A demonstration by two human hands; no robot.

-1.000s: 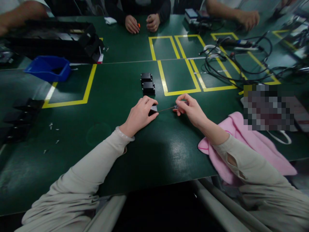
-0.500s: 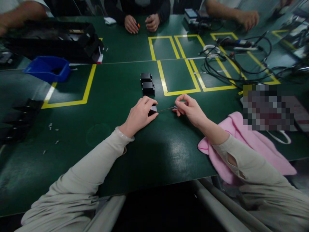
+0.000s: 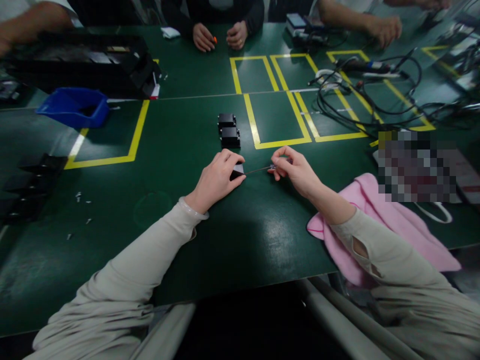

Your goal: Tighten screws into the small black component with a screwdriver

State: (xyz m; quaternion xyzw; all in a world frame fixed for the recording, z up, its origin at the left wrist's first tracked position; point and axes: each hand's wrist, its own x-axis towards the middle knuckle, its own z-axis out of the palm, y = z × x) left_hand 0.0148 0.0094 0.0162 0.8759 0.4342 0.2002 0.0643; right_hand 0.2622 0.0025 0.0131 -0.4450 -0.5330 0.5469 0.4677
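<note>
My left hand [image 3: 219, 175] is closed around a small black block [image 3: 237, 171] on the green table, its thumb and fingers covering most of it. In my right hand [image 3: 292, 167] a thin-shafted screwdriver [image 3: 258, 170] is pinched between thumb and fingers. Its shaft points left, and the tip meets the block's right side by my left thumb. What the tip touches there is too small to make out. Just beyond my left hand stand two similar black blocks [image 3: 229, 135], one behind the other, with small screws at their sides.
Loose screws [image 3: 88, 220] lie at the left, near black parts [image 3: 33, 185]. A blue scoop bin [image 3: 77, 107] sits before a long black tray [image 3: 86, 65]. On the right are a pink cloth [image 3: 375, 225] and tangled cables [image 3: 360, 100]. A co-worker's hands [image 3: 221, 37] rest opposite.
</note>
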